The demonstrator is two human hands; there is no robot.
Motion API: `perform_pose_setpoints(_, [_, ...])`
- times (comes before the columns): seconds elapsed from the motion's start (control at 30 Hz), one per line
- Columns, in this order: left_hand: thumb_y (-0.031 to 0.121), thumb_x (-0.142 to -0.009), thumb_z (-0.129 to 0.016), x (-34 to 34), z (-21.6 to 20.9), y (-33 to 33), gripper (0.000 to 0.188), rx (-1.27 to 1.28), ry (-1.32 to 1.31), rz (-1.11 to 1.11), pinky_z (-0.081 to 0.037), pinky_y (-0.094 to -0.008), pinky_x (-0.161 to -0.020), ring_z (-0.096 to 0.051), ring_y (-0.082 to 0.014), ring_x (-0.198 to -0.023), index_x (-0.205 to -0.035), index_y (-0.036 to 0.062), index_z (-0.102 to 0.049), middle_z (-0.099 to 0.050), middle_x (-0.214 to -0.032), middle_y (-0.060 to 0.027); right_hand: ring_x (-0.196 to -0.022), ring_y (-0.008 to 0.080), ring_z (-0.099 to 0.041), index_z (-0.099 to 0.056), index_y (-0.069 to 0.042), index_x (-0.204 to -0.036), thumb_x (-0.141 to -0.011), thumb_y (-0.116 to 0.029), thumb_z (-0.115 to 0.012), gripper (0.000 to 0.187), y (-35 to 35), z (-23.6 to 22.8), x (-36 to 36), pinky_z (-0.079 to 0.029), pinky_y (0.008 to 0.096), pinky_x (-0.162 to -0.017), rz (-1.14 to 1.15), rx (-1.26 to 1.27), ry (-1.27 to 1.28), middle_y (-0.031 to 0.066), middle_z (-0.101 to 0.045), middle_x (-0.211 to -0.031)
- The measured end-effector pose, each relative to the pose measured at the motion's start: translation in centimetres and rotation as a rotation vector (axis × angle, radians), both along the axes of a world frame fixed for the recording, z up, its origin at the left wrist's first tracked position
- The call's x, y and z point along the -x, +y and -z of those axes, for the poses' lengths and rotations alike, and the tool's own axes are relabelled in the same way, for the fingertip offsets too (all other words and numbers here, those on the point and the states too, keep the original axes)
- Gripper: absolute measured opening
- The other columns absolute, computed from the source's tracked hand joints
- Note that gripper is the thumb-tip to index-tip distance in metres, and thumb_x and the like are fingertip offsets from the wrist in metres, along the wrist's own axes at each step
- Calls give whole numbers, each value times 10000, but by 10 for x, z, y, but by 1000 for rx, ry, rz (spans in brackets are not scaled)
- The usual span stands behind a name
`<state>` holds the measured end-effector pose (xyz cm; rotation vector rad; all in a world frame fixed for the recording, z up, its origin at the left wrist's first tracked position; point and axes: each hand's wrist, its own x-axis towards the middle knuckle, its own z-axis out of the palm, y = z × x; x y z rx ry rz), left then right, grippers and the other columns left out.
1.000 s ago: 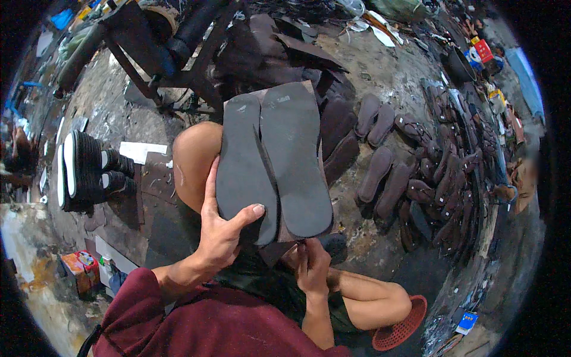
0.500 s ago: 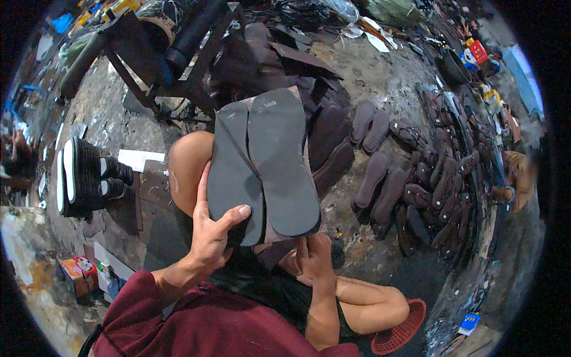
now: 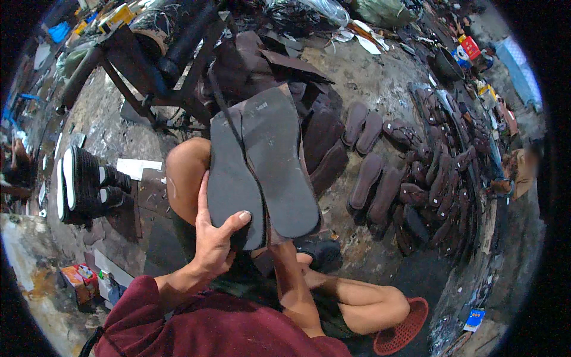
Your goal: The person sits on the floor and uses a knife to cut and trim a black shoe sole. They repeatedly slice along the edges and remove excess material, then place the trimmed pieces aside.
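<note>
My left hand (image 3: 215,241) grips a pair of grey shoe soles (image 3: 279,172) at the lower left. Its thumb presses on the left sole and one finger lies along the outer edge. The soles lie side by side on a brownish backing sheet (image 3: 291,101), which shows along their right edge. My right hand is hidden underneath; only the wrist and forearm (image 3: 292,279) come out below the soles. A thin dark strip (image 3: 221,98) runs from beyond the top edge into the gap between the soles; I cannot make out what it is.
Dark machine legs (image 3: 160,98) stand ahead on the left, beside a heap of brown sheets (image 3: 238,59). Brown soles (image 3: 364,181) and many sandals (image 3: 443,172) cover the floor on the right. Black soles with white edges (image 3: 71,184) stand at left. A red mesh slipper (image 3: 402,327) is at lower right.
My right hand has moved from the lower right edge of the soles to underneath them. The soles have tilted slightly, and the dark strip now sticks out past their top edge.
</note>
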<state>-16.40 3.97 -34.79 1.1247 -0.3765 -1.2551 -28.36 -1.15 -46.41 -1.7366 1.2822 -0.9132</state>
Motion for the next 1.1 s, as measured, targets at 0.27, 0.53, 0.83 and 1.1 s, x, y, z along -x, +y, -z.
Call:
perform_pose_setpoints(0.27, [55,-690,-739,2,-1,-5,1010,-26,0,-48,-411,-385,-1042,-480,-288,-1244,-1529,134,-182,-413,-1417,-130,-653,201,-576,-472,-79,-1353,-962,-350,-504,476,-27,-15,-29,-475,310,-603,26,35,-57,76,-606,-822])
perform_pose_setpoints(0.53, [-49,-738,-705,2,8,13,989,30,1,23,-417,-376,-1033,-458,-242,-1249,-1529,140,-142,-391,-1404,-118,-571,124,-530,-431,-79,-1404,-1003,-415,-450,524,-105,-46,-36,-452,239,-541,0,-32,-162,37,-567,-740])
perform_pose_setpoints(0.83, [57,-780,-755,-16,31,26,973,199,-165,197,-414,-399,-1012,-429,-265,-1252,-1487,154,-94,-379,-1376,-142,-1051,176,-597,-411,2,-1369,-740,-115,-827,763,-4,-111,15,-480,307,-916,-76,-230,-429,87,-609,-1153])
perform_pose_setpoints(1.1, [153,-944,-612,-58,-23,-28,207,-97,261,420,-549,-282,-766,-645,-118,-863,-1102,19,-616,-675,-999,-44,-903,244,-613,-464,-19,-1380,-931,-131,-589,479,79,-78,64,-498,344,-829,112,-3,-301,124,-632,-1057])
